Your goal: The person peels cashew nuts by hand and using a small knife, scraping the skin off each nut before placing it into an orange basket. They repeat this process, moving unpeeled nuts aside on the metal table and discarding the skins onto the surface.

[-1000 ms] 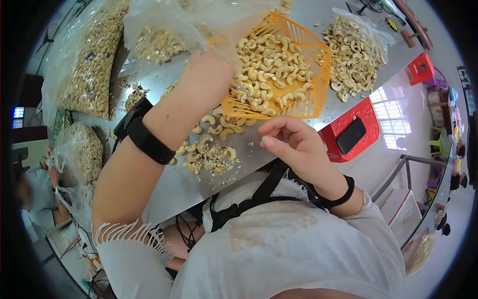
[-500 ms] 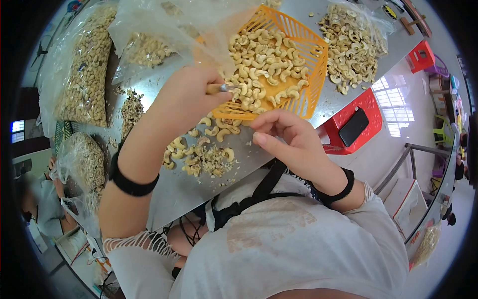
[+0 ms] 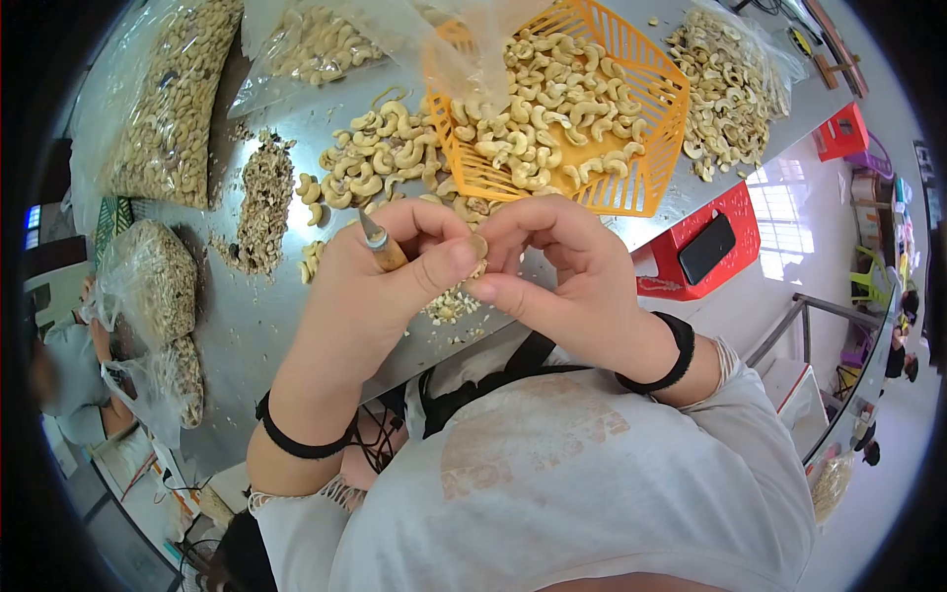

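My left hand (image 3: 395,271) is closed around a small knife (image 3: 383,246) with a wooden handle, its blade pointing up and away. Thumb and fingertips of that hand also pinch a cashew (image 3: 477,249). My right hand (image 3: 557,259) is closed too, its fingertips meeting the same cashew from the other side. Just beyond both hands is an orange basket (image 3: 669,148) of cashews, with loose cashews (image 3: 380,153) on the metal table to its left. Small nut crumbs (image 3: 452,306) lie under my fingers.
Bagged cashews (image 3: 173,118) stand at the far left, above a bag of crumbs (image 3: 158,281). Brown scraps (image 3: 264,207) lie on the table (image 3: 261,345). More cashews (image 3: 725,94) are at the right. A phone (image 3: 706,251) rests on a red stool (image 3: 747,227). A person (image 3: 74,365) is at left.
My left hand has come back from the basket's near edge to meet my right hand, and the knife now points away. A cashew is between the fingertips. The view has shifted slightly.
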Tool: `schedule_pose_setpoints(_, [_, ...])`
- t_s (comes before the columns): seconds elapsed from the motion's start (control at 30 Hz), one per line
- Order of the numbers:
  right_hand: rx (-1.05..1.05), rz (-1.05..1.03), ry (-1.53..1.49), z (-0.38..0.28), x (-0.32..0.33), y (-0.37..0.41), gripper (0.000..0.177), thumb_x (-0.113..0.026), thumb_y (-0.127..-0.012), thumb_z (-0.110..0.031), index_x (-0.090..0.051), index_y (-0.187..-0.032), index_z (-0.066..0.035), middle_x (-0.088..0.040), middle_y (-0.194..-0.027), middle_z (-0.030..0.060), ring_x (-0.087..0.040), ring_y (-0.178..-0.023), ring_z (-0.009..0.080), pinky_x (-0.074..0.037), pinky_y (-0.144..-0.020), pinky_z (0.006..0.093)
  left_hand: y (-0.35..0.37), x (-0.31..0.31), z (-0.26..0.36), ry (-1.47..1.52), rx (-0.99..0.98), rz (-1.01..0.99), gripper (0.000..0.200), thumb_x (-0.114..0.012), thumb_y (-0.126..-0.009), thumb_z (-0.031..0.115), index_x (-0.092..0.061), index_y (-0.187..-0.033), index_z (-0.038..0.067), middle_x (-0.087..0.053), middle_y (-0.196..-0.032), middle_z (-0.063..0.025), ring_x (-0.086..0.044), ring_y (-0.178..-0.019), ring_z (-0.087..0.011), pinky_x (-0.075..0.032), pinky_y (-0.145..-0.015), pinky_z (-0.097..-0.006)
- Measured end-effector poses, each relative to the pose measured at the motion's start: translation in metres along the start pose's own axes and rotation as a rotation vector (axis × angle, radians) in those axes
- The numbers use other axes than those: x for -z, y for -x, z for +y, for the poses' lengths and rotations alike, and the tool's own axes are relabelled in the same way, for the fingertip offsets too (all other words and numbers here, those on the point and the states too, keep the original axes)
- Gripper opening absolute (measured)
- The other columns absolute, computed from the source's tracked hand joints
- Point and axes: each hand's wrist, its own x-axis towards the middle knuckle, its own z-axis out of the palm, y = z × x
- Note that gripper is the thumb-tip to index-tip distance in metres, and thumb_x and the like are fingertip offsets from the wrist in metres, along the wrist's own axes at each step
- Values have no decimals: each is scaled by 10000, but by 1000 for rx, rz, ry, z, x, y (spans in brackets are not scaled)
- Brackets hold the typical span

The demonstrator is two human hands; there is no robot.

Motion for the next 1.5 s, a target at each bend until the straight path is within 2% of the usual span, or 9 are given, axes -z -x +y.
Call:
schedule_pose_setpoints(0.3, [241, 45, 492, -4, -7, 1, 234, -659, -650, -83, -541, -852, -66, -556, -715, 43, -530, -574, 143, -417, -542, 248, 7, -6, -4, 151, 41, 3, 162, -591, -764, 176, -503, -771, 39, -507, -685, 17, -435, -624, -46, -347, -566, -176])
schedule_pose_setpoints(0.47, [16, 1, 198, -1, -6, 2, 199, -627, -685, -55, -546, -866, -31, -557, -739, 26, -518, -628, 96, -416, -580, 219, 12, -3, -5, 113, 65, 15, 182, -566, -786, 208, -483, -776, 47, -467, -661, 38, -395, -571, -30, -318, -521, -162])
schedule_pose_setpoints(0.57, [-135, -20, -23, -7, -5, 0, 202, -606, -714, -43, -533, -896, 5, -552, -772, 16, -501, -678, 68, -416, -608, 198, 18, -3, -6, 106, 58, -18, 183, -502, -825, 214, -475, -878, 41, -450, -666, 38, -380, -576, -25, -301, -511, -158])
schedule_pose_setpoints(0.67, [-196, -15, -182, -10, -4, 0, 222, -604, -725, -46, -518, -917, 22, -544, -796, 15, -493, -699, 59, -419, -622, 190, 23, -5, -8, 94, -94, 0, 218, -439, -853, 209, -449, -986, 37, -465, -706, 17, -384, -595, -29, -304, -513, -159])
schedule_pose_setpoints(0.77, [-206, -10, -194, -9, -3, 0, 246, -620, -711, -43, -508, -923, 16, -539, -796, 17, -492, -695, 59, -422, -630, 190, 28, -3, -5, -80, -52, 13, 232, -417, -857, 152, -429, -1048, 21, -485, -769, -10, -422, -633, -49, -345, -546, -177])
schedule_pose_setpoints(1.03, [-250, -63, -213, -9, 1, 0, 227, -649, -684, -40, -506, -859, -18, -528, -763, 4, -489, -689, 50, -399, -596, 175, 31, 0, -7, -538, -320, -33, 364, -472, -777, 15, -441, -1140, 24, -567, -919, -120, -551, -755, -190, -422, -674, -248])
schedule_pose_setpoints(1.33, [-184, -73, -180, -8, 0, 0, 217, -648, -686, -43, -510, -850, -14, -522, -740, 4, -485, -669, 54, -388, -585, 174, 28, 0, -13, -589, -508, -22, 423, -495, -738, -3, -444, -1155, 50, -570, -899, -134, -564, -735, -246, -431, -651, -278])
schedule_pose_setpoints(1.43, [-169, -72, -150, -9, 0, 1, 210, -648, -682, -39, -513, -841, -12, -521, -738, 6, -478, -659, 54, -386, -583, 175, 32, 0, -11, -551, -386, -36, 426, -504, -731, -10, -452, -1148, 56, -575, -883, -130, -564, -715, -245, -433, -633, -276])
schedule_pose_setpoints(1.5, [-165, -68, -131, -10, 0, 2, 208, -650, -679, -37, -515, -836, -12, -521, -736, 7, -475, -655, 53, -384, -582, 175, 32, -1, -11, -582, -416, -27, 421, -510, -727, -12, -461, -1140, 58, -577, -874, -126, -564, -704, -242, -433, -621, -271])
